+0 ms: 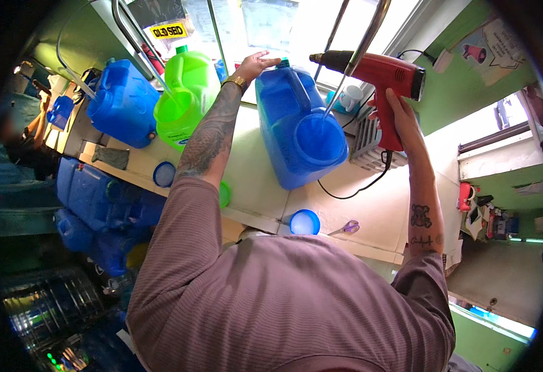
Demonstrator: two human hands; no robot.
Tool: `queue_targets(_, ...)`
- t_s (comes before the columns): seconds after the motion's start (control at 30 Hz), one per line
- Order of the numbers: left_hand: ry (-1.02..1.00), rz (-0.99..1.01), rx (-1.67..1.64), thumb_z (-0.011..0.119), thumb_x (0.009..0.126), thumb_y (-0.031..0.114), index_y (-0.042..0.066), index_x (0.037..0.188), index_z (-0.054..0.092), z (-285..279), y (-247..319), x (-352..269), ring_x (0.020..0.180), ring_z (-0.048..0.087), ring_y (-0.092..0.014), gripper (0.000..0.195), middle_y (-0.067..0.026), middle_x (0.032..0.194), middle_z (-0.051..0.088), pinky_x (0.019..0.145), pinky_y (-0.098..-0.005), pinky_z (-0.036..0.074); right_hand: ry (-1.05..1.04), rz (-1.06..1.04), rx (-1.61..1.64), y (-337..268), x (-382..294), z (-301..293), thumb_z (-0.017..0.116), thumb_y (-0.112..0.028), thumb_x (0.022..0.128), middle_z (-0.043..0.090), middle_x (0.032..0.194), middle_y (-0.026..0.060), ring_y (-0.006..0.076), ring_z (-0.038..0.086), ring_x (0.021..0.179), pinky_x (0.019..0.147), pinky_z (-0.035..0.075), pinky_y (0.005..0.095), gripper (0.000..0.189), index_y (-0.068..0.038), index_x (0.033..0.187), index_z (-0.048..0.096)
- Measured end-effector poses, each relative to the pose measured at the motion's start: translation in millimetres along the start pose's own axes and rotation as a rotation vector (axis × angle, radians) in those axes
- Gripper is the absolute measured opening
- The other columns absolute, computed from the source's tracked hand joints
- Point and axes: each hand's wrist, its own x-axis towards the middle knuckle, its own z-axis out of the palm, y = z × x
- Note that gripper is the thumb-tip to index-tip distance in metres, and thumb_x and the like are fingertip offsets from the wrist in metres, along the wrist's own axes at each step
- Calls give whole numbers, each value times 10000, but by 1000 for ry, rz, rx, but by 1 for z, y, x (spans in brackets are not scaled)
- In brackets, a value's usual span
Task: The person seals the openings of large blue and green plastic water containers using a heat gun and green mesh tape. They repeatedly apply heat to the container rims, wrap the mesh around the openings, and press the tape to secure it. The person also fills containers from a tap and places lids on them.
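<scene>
My right hand [396, 114] grips the handle of a red heat gun [387, 69], its nozzle pointing left near the green cap [283, 63] of a blue plastic water jug [280, 135]. The fingers of my left hand [255, 65] reach out to that cap; whether they press on it I cannot tell. A metal filling tube [334, 100] runs down into the jug's wide uncapped mouth. To the left, a bright green jug [187, 88] and another blue jug [127, 102] also have tubes at their mouths. A blue round lid [305, 222] lies on the counter.
Purple-handled scissors [350, 227] lie beside the lid. A grey plastic basket [369, 144] and the gun's cord [359, 190] are at the right of the jug. Another blue lid [164, 174] and a dark cloth [110, 157] lie left. Blue containers [94, 195] stand lower left; another person [29, 139] is beyond.
</scene>
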Motion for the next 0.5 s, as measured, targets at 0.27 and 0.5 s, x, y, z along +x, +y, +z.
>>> queue_targets(0.27,74,-46,144,853,724,436,-54,1432,378,8,5,-4,1175,583,-281,984,-231,1279,587,995,-364,475,5,-6,-25,-7,-3,-7,511,-505,976,708,956,93,124,667,714,566,504,244,518,-35,1176,595)
queue_targets(0.5,70,-41,76,853,722,436,-69,1460,307,5,4,-5,1235,542,-303,1049,-279,1342,522,1025,-367,459,-6,-4,-62,-11,-8,-9,520,-498,974,707,951,89,131,681,723,565,509,243,498,-40,1152,602)
